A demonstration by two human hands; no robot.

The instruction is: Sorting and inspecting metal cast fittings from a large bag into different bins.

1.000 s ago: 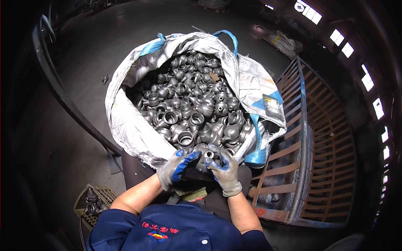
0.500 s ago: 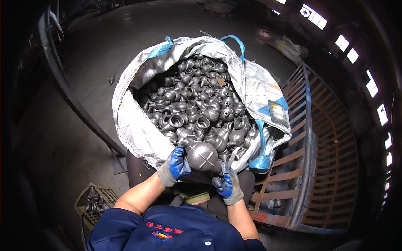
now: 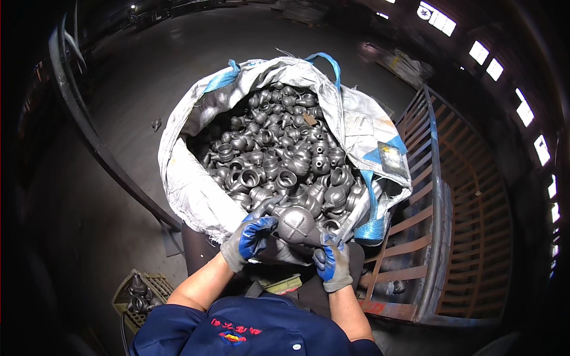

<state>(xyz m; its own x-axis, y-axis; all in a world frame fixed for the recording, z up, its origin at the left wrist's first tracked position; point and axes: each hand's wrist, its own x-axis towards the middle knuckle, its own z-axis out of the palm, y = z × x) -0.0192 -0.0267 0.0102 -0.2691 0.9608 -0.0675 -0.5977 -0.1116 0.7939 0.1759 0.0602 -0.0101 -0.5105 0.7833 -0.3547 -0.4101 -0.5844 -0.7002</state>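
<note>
Both gloved hands are on a round grey metal casting, held over the near rim of a white woven bulk bag. Its domed face, marked with raised lines, is turned up. My left hand grips the casting's left side, its fingers curled. My right hand is closed at the lower right end of the casting, partly hiding it. The gloves are blue and grey. Behind the hands, the bag holds a heap of similar grey castings, many with round open mouths.
A rusty slatted metal rack stands close on the right. A curved metal bar runs along the left. At lower left, a plastic crate holds some castings. One loose casting lies on the floor. Blue straps hang on the bag.
The casting has tilted slightly and its raised lines have turned. My left hand has shifted its grip a little, and my right hand has moved slightly right. The view has shifted slightly.
</note>
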